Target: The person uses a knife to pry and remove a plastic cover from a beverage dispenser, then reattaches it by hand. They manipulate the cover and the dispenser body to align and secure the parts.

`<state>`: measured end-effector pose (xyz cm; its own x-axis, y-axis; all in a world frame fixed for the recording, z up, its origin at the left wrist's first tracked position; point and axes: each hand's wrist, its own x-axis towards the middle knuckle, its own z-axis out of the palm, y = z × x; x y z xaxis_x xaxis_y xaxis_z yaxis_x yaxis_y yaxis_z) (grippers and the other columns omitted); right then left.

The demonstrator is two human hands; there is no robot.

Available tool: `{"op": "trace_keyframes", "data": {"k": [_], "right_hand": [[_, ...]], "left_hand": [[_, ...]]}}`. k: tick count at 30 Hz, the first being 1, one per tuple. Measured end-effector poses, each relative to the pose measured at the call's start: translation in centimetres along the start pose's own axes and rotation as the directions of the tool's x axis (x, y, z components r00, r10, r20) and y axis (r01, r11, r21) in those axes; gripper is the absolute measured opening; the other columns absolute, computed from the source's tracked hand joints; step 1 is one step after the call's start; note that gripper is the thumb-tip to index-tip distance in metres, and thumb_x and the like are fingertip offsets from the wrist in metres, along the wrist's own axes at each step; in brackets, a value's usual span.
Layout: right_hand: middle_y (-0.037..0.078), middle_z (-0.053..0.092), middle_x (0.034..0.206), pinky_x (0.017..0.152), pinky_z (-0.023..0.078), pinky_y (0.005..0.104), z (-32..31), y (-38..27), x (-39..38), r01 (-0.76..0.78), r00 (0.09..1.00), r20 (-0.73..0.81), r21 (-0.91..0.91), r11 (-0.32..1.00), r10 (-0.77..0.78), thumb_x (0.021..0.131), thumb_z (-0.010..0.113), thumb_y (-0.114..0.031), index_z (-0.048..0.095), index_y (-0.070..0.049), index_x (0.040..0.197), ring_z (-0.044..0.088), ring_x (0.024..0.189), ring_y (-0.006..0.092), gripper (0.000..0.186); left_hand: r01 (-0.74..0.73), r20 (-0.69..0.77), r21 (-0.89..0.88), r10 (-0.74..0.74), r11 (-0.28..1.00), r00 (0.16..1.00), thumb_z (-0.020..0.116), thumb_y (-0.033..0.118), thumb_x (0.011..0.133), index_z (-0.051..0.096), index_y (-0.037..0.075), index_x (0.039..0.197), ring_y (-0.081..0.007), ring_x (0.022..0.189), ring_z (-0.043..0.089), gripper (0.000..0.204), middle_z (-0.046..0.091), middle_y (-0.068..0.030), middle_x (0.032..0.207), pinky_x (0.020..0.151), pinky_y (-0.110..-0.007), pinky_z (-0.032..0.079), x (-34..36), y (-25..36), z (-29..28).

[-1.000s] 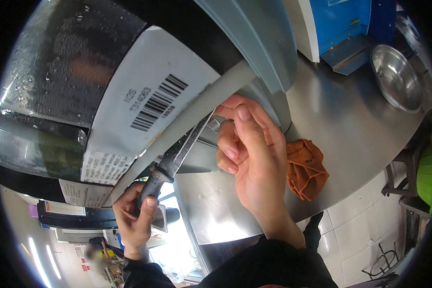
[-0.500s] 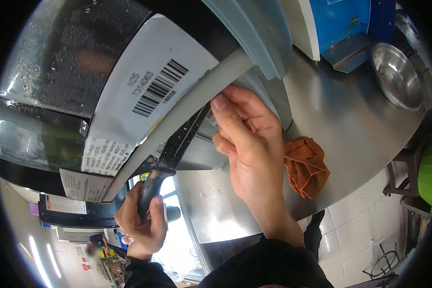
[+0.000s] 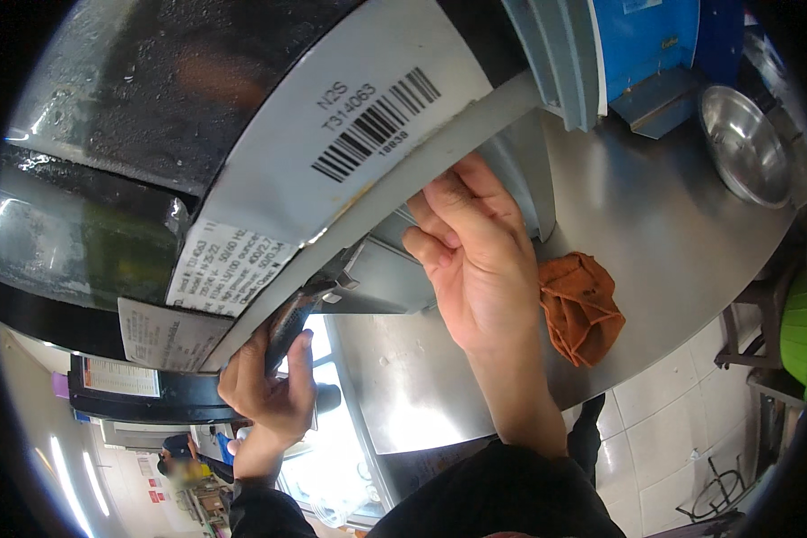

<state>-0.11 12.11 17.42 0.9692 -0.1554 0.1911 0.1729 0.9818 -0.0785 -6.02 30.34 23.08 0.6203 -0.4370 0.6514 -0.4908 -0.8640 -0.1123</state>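
A large machine with a wet, dark see-through front leans over the upper left. Along its lower side run a white labelled panel point(image 3: 278, 206) and a pale grey rim point(image 3: 421, 184). My left hand point(image 3: 269, 386) is wrapped round the black handle of a knife point(image 3: 289, 327), just under the rim. Its dark blade slants up behind the rim and is mostly hidden. My right hand point(image 3: 484, 269) is raised to the rim's underside, palm toward me, thumb and fingers bent together. The rim covers its fingertips, so what they pinch cannot be seen.
A crumpled brown cloth point(image 3: 583, 309) lies on the steel counter point(image 3: 672, 215) beside my right wrist. Farther right stand a metal bowl point(image 3: 746, 148) and a blue unit point(image 3: 646, 40). Another person point(image 3: 184, 464) is far off at the lower left. Tiled floor shows past the counter's edge.
The labelled panel and rim appear larger and farther right, now covering most of the knife blade and my right fingertips. The left hand keeps its grip on the handle, tucked closer under the rim.
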Motion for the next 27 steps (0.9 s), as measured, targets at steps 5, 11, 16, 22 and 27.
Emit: {"op": "trace_keyframes", "data": {"k": [5,11,16,22,27], "right_hand": [[0.002,0.064,0.086,0.047,0.032,0.0142,1.0,0.1,-1.7,0.156,0.965,-0.149,-0.329,0.932,-0.214,0.083,0.064,-0.017,0.058,-0.004,0.101,0.046,0.059,0.0004,0.023],[0.008,0.066,0.085,0.044,0.033,0.0134,1.4,0.9,-1.8,0.317,0.892,-0.054,-0.634,0.705,-0.449,0.077,0.070,-0.009,0.057,-0.001,0.100,0.049,0.056,0.0021,0.027],[0.009,0.066,0.085,0.045,0.039,0.0148,1.4,0.5,-1.9,0.255,0.925,-0.084,-0.585,0.770,-0.370,0.077,0.070,-0.009,0.059,-0.002,0.101,0.051,0.056,0.0039,0.028],[0.010,0.065,0.089,0.049,0.047,0.0183,1.6,0.3,-2.2,0.222,0.940,-0.092,-0.569,0.792,-0.330,0.077,0.070,-0.010,0.059,-0.001,0.102,0.060,0.067,0.0093,0.029],[0.010,0.065,0.089,0.052,0.050,0.0206,1.8,0.3,-2.2,0.224,0.939,-0.100,-0.551,0.804,-0.330,0.077,0.069,-0.008,0.060,-0.001,0.101,0.063,0.071,0.0119,0.027]], "left_hand": [[-0.016,-0.017,-0.033,0.015,0.999,1.000,0.068,0.006,0.071,0.059,-0.010,0.096,-0.0249,0.063,0.063,0.031,0.064,-0.0178,0.079,0.060,-0.027,0.047,-0.1,0.3,-0.1],[-0.015,-0.005,-0.039,0.015,0.999,1.000,0.068,0.004,0.070,0.059,-0.009,0.096,-0.0236,0.063,0.062,0.030,0.063,-0.0178,0.077,0.058,-0.026,0.047,-0.4,0.8,-0.1],[0.023,-0.010,-0.090,-0.023,0.996,1.000,0.067,0.007,0.072,0.058,-0.009,0.096,-0.0230,0.063,0.061,0.030,0.063,-0.0181,0.077,0.058,-0.026,0.046,-1.3,0.8,0.3],[0.078,-0.007,-0.129,-0.079,0.989,0.997,0.066,0.007,0.073,0.058,-0.009,0.097,-0.0219,0.063,0.061,0.030,0.063,-0.0182,0.078,0.058,-0.026,0.047,-1.8,1.0,0.6],[0.058,-0.020,-0.118,-0.061,0.991,0.998,0.067,0.007,0.072,0.058,-0.009,0.097,-0.0219,0.064,0.061,0.030,0.063,-0.0183,0.078,0.059,-0.026,0.047,-1.7,1.1,0.6]]}}
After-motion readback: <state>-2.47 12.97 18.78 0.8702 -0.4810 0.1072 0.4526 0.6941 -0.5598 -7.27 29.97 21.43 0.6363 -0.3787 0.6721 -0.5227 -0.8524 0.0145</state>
